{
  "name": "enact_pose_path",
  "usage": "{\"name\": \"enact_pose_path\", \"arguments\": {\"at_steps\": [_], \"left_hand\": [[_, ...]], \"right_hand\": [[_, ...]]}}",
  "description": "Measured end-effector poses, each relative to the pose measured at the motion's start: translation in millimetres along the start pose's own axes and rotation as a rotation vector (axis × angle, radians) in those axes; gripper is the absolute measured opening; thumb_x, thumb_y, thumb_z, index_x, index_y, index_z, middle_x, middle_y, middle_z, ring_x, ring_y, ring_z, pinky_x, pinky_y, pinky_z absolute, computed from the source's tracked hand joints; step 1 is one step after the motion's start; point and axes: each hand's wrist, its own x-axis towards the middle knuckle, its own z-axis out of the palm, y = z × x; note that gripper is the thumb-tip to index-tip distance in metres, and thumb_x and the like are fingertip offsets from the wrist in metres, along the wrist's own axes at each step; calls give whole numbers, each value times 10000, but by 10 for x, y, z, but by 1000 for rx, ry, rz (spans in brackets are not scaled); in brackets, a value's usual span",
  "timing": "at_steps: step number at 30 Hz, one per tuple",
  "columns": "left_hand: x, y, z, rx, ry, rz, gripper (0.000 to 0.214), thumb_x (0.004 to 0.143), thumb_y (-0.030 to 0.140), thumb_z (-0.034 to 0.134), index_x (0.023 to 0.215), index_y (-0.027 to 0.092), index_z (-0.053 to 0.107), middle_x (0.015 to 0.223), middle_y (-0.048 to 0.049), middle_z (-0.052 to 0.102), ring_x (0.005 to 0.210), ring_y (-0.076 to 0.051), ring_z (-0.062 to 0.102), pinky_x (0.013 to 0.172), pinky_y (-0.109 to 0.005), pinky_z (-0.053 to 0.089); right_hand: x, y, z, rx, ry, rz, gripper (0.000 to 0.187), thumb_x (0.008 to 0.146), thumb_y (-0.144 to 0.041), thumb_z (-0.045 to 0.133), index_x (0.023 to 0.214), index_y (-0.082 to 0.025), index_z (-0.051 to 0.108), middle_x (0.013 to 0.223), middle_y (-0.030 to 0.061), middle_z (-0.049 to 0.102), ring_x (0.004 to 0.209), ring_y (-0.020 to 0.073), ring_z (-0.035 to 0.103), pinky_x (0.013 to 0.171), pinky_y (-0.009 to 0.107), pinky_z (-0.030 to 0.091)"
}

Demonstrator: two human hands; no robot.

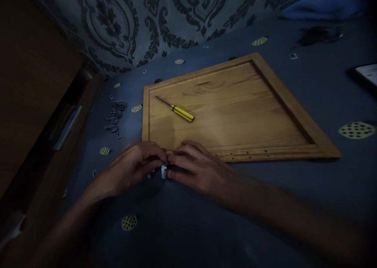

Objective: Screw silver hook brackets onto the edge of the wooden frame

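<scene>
Hands [140,162] [200,169] angled inward, nearly meeting — at wooden panel [229,111]

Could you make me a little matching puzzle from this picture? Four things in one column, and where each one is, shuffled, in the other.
Things:
1. screwdriver
2. pale small piece
3. tangled cord
4. blue bundle

Places:
A. to the left of the wooden panel
B. between the left hand and the right hand, at the panel's near edge
C. at the far right, beyond the panel
D. lying on top of the panel

Right pairs: 1-D, 2-B, 3-A, 4-C
</scene>
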Motion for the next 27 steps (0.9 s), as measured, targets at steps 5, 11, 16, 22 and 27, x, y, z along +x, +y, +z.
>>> {"name": "enact_pose_path", "arguments": {"at_steps": [5, 11, 16, 22, 27], "left_hand": [[6, 3, 2, 22, -16, -3, 140, 974, 172, 578, 953, 177, 716, 912, -22, 746, 834, -163, 698, 762, -262, 518], [20, -14, 16, 54, -6, 40, 137, 977, 174, 571, 952, 176, 705, 915, -15, 744, 846, -150, 693, 781, -247, 512], [28, -26, 22, 61, 0, 23, 124, 974, 183, 571, 926, 183, 686, 871, 1, 722, 786, -142, 672, 705, -233, 486], [1, -119, 66, 14, 31, 66, 121, 983, 192, 581, 948, 183, 696, 937, -28, 739, 876, -167, 699, 780, -260, 503], [-7, -159, 89, 10, 68, 108, 116, 990, 205, 601, 956, 189, 710, 912, -29, 737, 843, -159, 699, 766, -254, 506]], "right_hand": [[9, -3, -33, 13, 17, 2, 241, 1062, -215, 504, 1091, -174, 739, 1044, 73, 711, 1022, 239, 575, 950, 413, 528], [12, -3, -75, 0, -16, -1, 275, 1072, -209, 472, 1105, -173, 742, 1070, 86, 717, 1042, 243, 583, 963, 411, 530], [11, -7, -59, -5, -52, 7, 289, 1084, -224, 450, 1120, -201, 735, 1102, 82, 711, 1049, 225, 584, 978, 431, 536], [0, -8, -90, 49, -51, -7, 286, 1080, -189, 437, 1152, -158, 712, 1084, 93, 690, 1066, 236, 562, 1007, 442, 514], [-3, -12, -116, 68, -85, -3, 280, 1078, -188, 439, 1184, -155, 695, 1115, 101, 679, 1079, 239, 530, 1011, 439, 502]]}}
